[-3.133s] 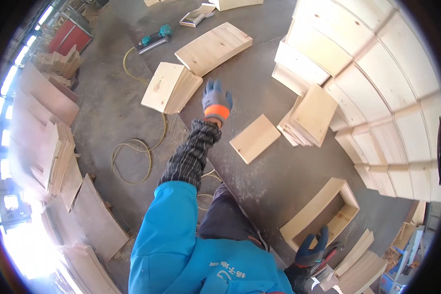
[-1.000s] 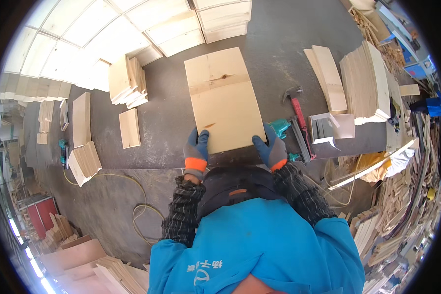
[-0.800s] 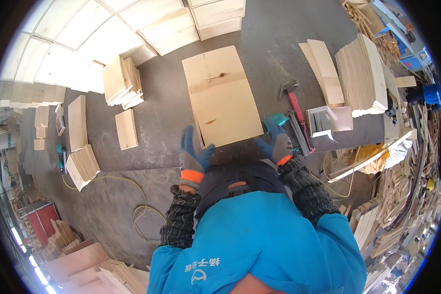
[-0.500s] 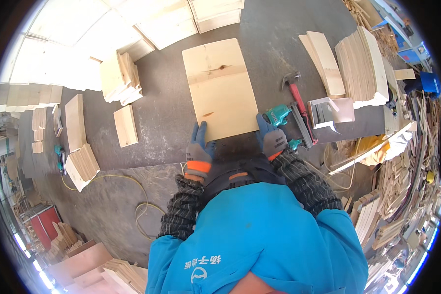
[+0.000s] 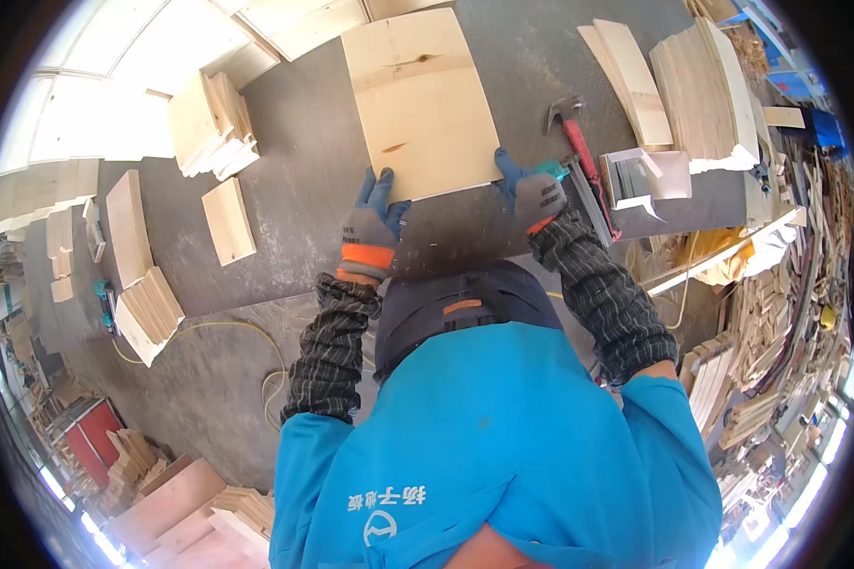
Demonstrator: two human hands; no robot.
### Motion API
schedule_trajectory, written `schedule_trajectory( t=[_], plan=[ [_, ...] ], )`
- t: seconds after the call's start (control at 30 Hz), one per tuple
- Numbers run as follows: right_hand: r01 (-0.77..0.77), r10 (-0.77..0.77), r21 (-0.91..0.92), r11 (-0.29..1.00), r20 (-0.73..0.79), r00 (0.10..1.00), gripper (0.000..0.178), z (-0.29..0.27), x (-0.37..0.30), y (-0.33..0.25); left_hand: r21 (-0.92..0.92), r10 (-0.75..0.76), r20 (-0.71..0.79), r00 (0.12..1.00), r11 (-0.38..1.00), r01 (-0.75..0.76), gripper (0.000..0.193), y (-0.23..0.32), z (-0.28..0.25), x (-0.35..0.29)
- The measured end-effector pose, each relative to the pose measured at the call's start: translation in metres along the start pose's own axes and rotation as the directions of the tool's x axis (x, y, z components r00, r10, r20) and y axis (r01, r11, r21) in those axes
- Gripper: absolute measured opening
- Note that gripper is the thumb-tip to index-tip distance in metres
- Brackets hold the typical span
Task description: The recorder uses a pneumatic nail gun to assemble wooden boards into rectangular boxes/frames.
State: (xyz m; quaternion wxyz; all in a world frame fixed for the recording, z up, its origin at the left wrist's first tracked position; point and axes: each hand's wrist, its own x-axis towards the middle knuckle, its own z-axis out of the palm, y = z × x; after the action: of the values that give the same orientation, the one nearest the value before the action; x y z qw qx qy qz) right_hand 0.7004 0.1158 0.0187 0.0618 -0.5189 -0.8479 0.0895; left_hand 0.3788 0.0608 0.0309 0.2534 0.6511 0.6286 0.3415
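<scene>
A pale rectangular wooden panel (image 5: 422,104) with a few dark knots lies over the dark worktable in front of me. My left hand (image 5: 374,216), in a grey and blue glove with an orange cuff, grips its near left corner, thumb and fingers at the edge. At the near right corner my right hand (image 5: 533,192) holds the panel's side in a matching glove. Just beyond that hand lies a teal nail gun (image 5: 579,194), partly hidden by the glove. A claw hammer (image 5: 581,147) with a red handle rests alongside it.
On the right stand an opened white carton (image 5: 633,180), two loose boards (image 5: 626,81) and a stack of thin boards (image 5: 702,95). Stacked wooden pieces (image 5: 209,123), a small board (image 5: 229,223) and a long board (image 5: 129,228) lie left. A yellow hose (image 5: 223,325) curls on the floor.
Both hands have pushed the panel away from me, toward the far side of the table. My arms are stretched further out, and the right glove now covers more of the nail gun.
</scene>
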Motion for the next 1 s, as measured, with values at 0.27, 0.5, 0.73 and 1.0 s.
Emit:
schedule_trajectory(
  t=[0.27, 0.5, 0.73, 1.0],
  plan=[
    [-0.089, 0.091, 0.184, 0.979, -0.003, 0.996, 0.042, -0.004, 0.004, -0.005, 0.057, 0.035, 0.068, 0.997, 0.998, -0.039, 0.055, -0.010, -0.005, 0.000],
    [-0.091, 0.101, 0.245, 0.965, -0.029, 0.994, 0.041, 0.005, 0.002, 0.000, -0.211, -0.056, 0.163, 0.985, 0.973, 0.090, 0.064, -0.023, -0.019, 0.006],
    [-0.142, 0.138, 0.114, 0.983, 0.046, 0.989, 0.044, -0.013, 0.002, -0.008, 0.284, 0.157, 0.226, 0.962, 0.934, -0.219, 0.076, 0.055, -0.052, 0.043],
    [-0.084, 0.070, 0.222, 0.971, 0.070, 0.995, 0.053, -0.020, 0.003, 0.000, 0.343, 0.359, 0.329, 0.874, 0.816, -0.464, 0.052, 0.041, 0.037, 0.056]
  ],
)
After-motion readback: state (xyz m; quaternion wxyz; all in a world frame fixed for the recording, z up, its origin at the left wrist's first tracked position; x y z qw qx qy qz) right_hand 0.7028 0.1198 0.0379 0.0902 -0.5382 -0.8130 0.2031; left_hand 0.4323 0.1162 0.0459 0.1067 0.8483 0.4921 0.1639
